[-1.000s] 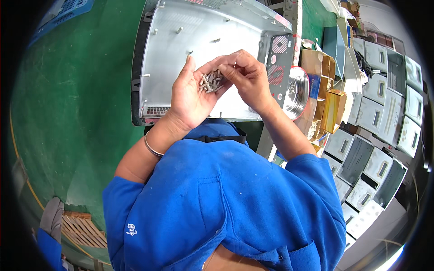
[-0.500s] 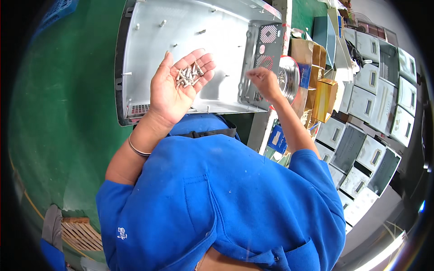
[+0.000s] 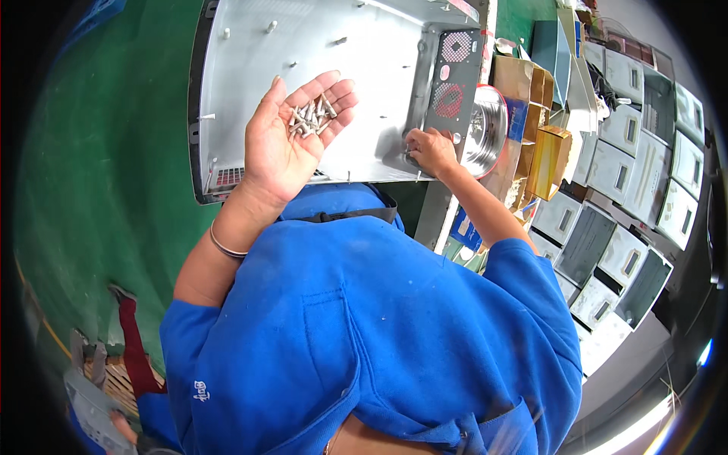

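Facing palm-up, the left hand [image 3: 282, 155] cradles pins [image 3: 309, 118].

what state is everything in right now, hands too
left hand: open, palm up
small fasteners: loose pile in that palm
right hand: fingers curled at the case's near right corner; grip hidden
metal case: open side up
pegs: standing inside the case
steel bowl: uncovered
cardboard box: open
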Demonstrator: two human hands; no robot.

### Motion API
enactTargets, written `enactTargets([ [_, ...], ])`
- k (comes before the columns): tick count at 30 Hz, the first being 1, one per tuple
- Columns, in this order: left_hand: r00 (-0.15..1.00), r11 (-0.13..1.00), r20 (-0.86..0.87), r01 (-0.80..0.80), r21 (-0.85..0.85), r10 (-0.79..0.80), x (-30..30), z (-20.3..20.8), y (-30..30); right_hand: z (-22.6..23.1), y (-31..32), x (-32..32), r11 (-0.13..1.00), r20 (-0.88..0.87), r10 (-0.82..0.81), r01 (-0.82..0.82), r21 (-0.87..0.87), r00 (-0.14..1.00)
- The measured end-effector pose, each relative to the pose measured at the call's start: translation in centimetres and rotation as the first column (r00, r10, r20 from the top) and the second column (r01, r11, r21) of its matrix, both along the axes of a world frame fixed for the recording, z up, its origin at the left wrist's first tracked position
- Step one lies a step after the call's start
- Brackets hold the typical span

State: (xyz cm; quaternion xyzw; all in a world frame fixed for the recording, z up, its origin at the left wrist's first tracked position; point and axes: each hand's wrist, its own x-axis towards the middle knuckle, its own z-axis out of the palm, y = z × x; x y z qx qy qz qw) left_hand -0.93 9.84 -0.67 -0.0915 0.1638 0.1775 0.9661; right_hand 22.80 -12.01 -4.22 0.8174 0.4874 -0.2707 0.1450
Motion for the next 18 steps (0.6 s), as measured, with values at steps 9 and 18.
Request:
enactTargets([
  [9, 1.000, 1.000, -0.001, -0.009, 0.002, 0.009, 0.15, 0.04, 0.15, 0.09, -0.25, 0.21, 0.998, -0.040, -0.047, 0.048, 0.036, 0.998],
  [18, 1.000, 1.000, -0.003, -0.009, -0.005, 0.009, 0.35, -0.12, 0.27, 0.34, -0.11, 0.08, 0.993, -0.090, -0.098, 0.103, 0.052, 0.991],
])
